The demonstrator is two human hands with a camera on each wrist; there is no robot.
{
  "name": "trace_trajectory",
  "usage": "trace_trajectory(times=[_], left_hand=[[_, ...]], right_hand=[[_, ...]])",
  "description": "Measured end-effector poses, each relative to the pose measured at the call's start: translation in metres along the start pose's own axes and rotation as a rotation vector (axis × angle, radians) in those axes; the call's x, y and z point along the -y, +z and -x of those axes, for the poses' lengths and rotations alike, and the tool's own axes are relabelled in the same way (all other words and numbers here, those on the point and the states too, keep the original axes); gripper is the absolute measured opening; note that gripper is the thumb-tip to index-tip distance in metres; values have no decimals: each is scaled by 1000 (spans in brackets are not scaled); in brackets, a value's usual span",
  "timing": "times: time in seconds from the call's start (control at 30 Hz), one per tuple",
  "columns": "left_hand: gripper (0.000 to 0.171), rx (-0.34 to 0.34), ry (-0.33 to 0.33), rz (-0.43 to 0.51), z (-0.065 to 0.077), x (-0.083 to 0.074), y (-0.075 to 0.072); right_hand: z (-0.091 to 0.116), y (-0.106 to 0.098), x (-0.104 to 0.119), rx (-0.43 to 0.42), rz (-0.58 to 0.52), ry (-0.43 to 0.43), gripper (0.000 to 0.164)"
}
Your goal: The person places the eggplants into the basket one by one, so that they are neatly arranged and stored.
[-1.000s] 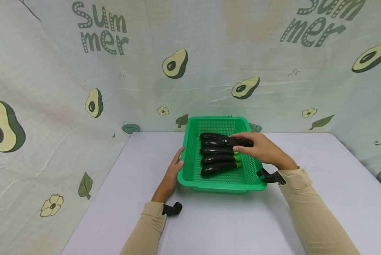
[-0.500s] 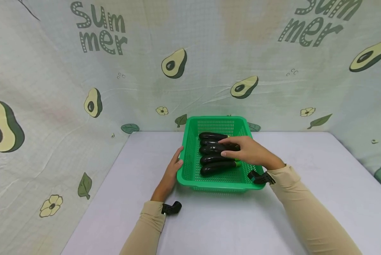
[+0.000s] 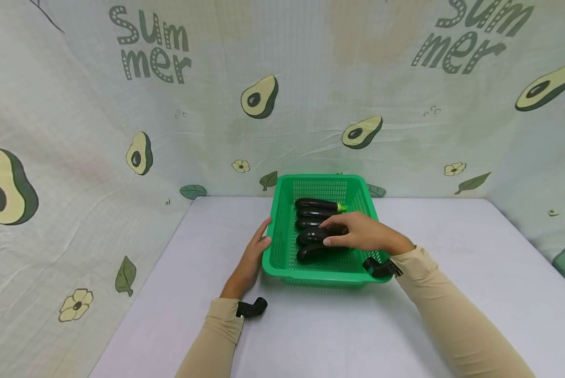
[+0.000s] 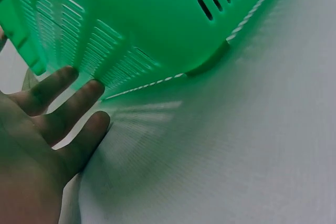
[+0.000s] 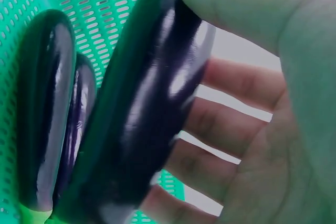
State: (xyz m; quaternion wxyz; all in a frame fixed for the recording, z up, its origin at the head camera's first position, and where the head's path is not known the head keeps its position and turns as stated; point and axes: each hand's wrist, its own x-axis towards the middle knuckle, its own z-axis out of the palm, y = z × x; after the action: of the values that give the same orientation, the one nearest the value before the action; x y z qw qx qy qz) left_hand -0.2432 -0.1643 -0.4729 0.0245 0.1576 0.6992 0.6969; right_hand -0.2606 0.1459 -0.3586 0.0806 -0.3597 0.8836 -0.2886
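A green perforated plastic basket (image 3: pixel 320 275) holds several dark purple eggplants lying side by side. Over the row nearer me, my right hand (image 3: pixel 365 233) grips one eggplant (image 3: pixel 309 236) by its right end. The right wrist view has the thumb on one side of this eggplant (image 5: pixel 152 87) and the fingers on the other; its stem end is hidden. My left hand (image 3: pixel 250 260) is at the basket's left side, thumb by the rim. In the left wrist view, its extended fingers (image 4: pixel 84 137) reach to the lower outside of the basket wall (image 4: pixel 142 19).
The basket stands on a white-covered table (image 3: pixel 320 336), close to the back edge. Behind it hangs a pale cloth (image 3: pixel 306 105) printed with avocados, leaves and lettering. A black wrist camera (image 3: pixel 382 266) overlaps the basket's front right corner in the head view.
My right hand has moved leftward and toward me with the eggplant, from the back eggplants to the nearer ones, lowering it. The left hand has stayed at the basket's side.
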Motion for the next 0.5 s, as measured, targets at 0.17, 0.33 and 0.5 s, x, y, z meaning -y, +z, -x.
trace_trajectory(times=[0.17,0.33,0.5], left_hand=[[60,-7,-17,22,0,1,-1],[60,-10,-26,29,-1,2,-1],[61,-9,-23,30,0,0,0]], right_hand=[[-2,1,0,71,15,-4,47],[-6,-1,4,130,12,11,45],[-13,0,9,167,29,23,43]])
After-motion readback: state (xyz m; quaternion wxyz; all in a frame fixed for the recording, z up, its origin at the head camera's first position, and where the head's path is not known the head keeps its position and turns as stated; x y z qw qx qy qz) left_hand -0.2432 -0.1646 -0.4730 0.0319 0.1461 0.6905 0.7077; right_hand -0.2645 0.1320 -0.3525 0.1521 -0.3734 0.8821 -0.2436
